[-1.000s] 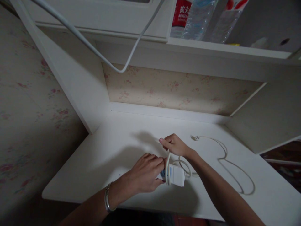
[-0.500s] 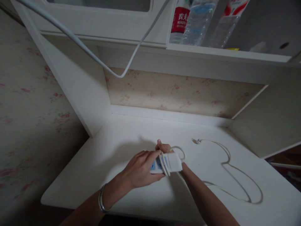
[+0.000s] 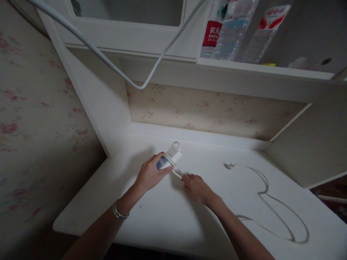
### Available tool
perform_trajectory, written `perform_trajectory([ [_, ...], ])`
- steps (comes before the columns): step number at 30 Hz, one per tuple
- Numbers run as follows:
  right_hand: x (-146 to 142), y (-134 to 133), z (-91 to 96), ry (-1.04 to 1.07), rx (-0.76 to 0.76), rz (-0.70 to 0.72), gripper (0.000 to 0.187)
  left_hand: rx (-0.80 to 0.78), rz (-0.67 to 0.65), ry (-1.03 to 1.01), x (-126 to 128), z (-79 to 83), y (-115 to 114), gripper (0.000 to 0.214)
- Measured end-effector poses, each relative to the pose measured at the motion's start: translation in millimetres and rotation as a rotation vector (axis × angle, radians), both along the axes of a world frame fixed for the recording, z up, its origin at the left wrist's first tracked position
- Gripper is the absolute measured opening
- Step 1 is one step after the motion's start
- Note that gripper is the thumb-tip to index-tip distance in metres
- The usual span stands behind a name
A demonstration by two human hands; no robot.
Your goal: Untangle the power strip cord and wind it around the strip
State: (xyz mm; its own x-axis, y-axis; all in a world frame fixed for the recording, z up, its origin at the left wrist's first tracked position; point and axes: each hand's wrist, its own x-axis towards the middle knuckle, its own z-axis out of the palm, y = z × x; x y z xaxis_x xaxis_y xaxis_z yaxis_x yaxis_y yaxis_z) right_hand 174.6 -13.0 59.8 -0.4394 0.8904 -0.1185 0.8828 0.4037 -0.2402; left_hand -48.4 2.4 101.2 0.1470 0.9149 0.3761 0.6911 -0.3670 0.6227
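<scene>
My left hand (image 3: pixel 151 172), with a silver bangle at the wrist, is closed around a white power strip (image 3: pixel 175 154) with blue socket faces. The strip is tilted above the desk, its far end pointing away and to the right. A few turns of its white cord (image 3: pixel 177 175) wrap around its middle, and a small loop shows at the far end. Lower right of the strip, my right hand (image 3: pixel 197 187) pinches the cord, which runs taut between hand and strip. The cord's plug (image 3: pixel 228 165) lies on the desk farther right.
Loose cord (image 3: pixel 287 206) curves over the right of the white desk (image 3: pixel 108 202). A thick grey-white cable (image 3: pixel 108 65) hangs across the upper left. Plastic bottles (image 3: pixel 233 29) stand on the shelf (image 3: pixel 265 68) above. A side panel (image 3: pixel 94 97) rises at left.
My right hand has come out from behind the power strip toward me, drawing the cord. My left hand has moved the strip left and away, and its far end now points more upward.
</scene>
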Motion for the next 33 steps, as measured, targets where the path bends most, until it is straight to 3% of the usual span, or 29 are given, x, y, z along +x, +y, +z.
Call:
perform_trajectory([
  [6,-5,-23,11.6,-0.124,0.153,0.009,0.045,-0.022,0.162,0.193,0,-11.6,2,0.053],
  [11,-6,-36,18.5,-0.24,0.249,-0.291,0.039,-0.04,0.191,0.214,3,-13.0,5,0.048],
  [15,-2,-42,28.5,-0.153,0.306,-0.395,0.035,-0.049,0.235,0.214,2,-12.2,10,0.047],
  [18,8,-36,19.7,-0.002,0.046,-0.33,0.041,-0.011,0.263,0.226,2,-11.0,8,0.052],
  [22,25,-20,-9.4,0.342,-0.408,-0.228,0.036,0.042,0.28,0.27,2,-10.2,0,0.053],
  [24,30,-15,-18.8,0.46,-0.446,-0.264,0.028,0.045,0.299,0.305,1,-10.7,-4,0.053],
  [27,27,-18,-17.4,0.517,-0.276,-0.226,0.024,0.024,0.338,0.353,-3,-12.8,-4,0.053],
  [33,7,-51,15.8,0.393,0.17,0.007,0.024,-0.043,0.332,0.458,-11,-24.9,4,0.05],
])
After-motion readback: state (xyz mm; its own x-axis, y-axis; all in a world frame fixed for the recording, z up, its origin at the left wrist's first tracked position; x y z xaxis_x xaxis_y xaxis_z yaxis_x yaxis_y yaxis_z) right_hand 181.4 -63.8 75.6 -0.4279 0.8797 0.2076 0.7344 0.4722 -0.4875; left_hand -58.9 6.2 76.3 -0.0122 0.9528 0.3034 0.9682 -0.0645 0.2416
